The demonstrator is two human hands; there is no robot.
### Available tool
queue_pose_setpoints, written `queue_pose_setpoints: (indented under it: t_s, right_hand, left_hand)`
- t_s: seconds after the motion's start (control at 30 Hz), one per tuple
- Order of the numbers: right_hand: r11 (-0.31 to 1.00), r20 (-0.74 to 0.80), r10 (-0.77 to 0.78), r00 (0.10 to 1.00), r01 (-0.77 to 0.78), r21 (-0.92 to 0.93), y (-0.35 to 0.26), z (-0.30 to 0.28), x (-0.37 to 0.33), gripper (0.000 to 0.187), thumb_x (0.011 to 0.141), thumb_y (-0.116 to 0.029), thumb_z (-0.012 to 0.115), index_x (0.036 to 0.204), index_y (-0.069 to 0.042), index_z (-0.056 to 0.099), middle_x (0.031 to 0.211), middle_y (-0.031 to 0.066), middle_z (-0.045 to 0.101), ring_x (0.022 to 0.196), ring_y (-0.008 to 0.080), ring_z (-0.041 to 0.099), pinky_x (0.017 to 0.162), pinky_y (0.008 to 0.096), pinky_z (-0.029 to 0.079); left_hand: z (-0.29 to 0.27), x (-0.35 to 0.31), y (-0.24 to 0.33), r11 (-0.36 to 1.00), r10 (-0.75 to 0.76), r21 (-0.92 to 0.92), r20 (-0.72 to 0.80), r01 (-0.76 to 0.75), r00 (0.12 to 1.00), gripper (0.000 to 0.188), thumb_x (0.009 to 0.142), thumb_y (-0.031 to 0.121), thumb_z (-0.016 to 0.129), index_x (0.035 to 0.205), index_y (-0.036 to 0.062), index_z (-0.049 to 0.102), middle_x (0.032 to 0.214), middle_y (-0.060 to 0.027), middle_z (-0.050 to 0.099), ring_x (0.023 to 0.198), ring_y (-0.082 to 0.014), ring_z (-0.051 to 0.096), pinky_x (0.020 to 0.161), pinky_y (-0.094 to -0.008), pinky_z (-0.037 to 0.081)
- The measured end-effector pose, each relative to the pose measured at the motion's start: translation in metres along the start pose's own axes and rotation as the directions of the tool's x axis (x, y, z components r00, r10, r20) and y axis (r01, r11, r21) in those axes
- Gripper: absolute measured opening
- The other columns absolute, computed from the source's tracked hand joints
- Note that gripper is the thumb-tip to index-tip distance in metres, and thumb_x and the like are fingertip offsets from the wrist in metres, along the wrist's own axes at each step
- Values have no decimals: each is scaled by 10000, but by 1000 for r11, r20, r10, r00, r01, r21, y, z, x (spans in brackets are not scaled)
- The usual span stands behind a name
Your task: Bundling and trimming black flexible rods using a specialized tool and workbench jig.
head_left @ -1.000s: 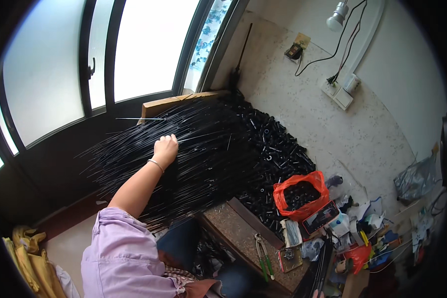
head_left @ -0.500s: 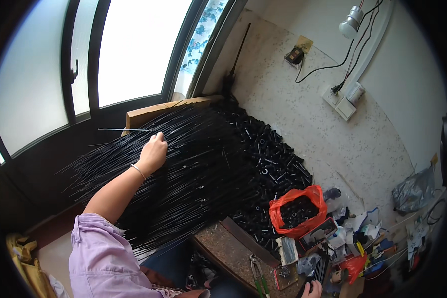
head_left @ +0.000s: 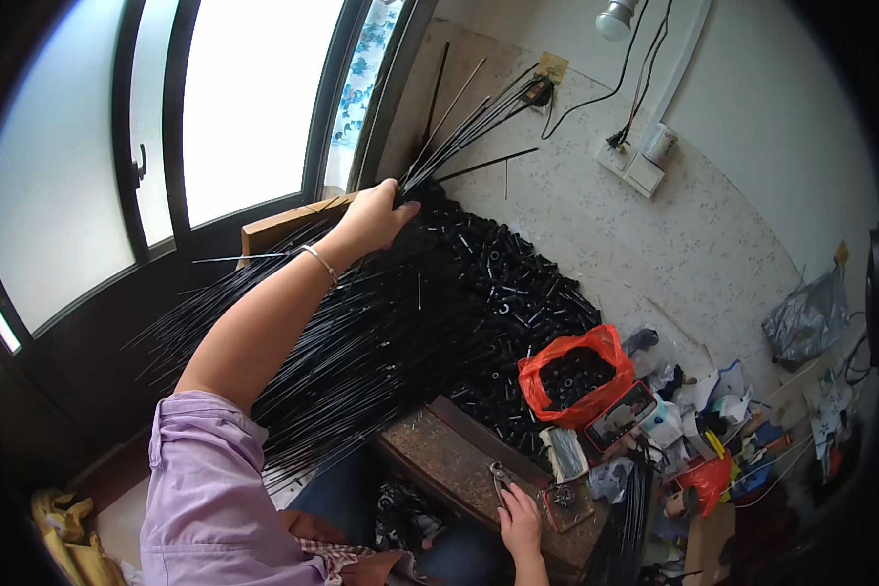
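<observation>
Black, thin rods (head_left: 361,332) are spread in a wide heap across the middle of the frame, fanning from the lower left toward the window at the upper left. Beside them, toward the centre right, a dense pile of small black parts (head_left: 518,303) is seen on the speckled floor (head_left: 674,244). A bunch of the rods (head_left: 469,117) is gripped near the top centre by the left hand (head_left: 376,217), its fingers closed around the bundle, so that the free ends splay upward toward the wall. A silver bracelet (head_left: 314,262) is worn on that wrist. A worn wooden block (head_left: 459,459) is set at the lower centre, with pliers (head_left: 501,481) lying on it. Right of centre, an orange-red plastic bag (head_left: 568,371) is held open by its own folds and is filled with more small black parts. The right hand (head_left: 521,523) is rested at the bottom centre on the block; its fingers lie loosely together, and whether anything is pinched cannot be told.
</observation>
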State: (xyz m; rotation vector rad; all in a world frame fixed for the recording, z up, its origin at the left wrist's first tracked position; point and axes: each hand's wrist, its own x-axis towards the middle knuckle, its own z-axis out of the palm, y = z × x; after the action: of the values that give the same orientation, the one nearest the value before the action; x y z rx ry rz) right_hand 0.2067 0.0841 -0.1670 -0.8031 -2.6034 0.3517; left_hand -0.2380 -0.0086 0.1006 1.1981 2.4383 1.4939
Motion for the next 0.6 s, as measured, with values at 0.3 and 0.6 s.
queue_pose_setpoints:
  t_s: [0.3, 0.6]
  right_hand:
    - [999, -60, 33, 998, -32, 13, 13, -14, -17, 326, 720, -120, 652, 1039, -65, 608, 1148, 100, 561, 1016, 306, 533, 875, 367, 430]
    - [997, -93, 27, 995, -34, -71, 20, -28, -40, 312, 722, -145, 660, 1023, -71, 620, 1146, 81, 566, 1037, 297, 527, 876, 376, 432]
  left_hand:
    - [130, -54, 115, 900, 171, -359, -236, -249, 957, 301, 818, 267, 577, 849, -22, 502, 749, -221, 601, 755, -387, 588, 673, -439, 448]
    - [249, -141, 60, 838, 200, -459, -245, -295, 949, 202, 770, 115, 637, 778, -10, 479, 591, -126, 575, 533, -156, 576, 499, -298, 433]
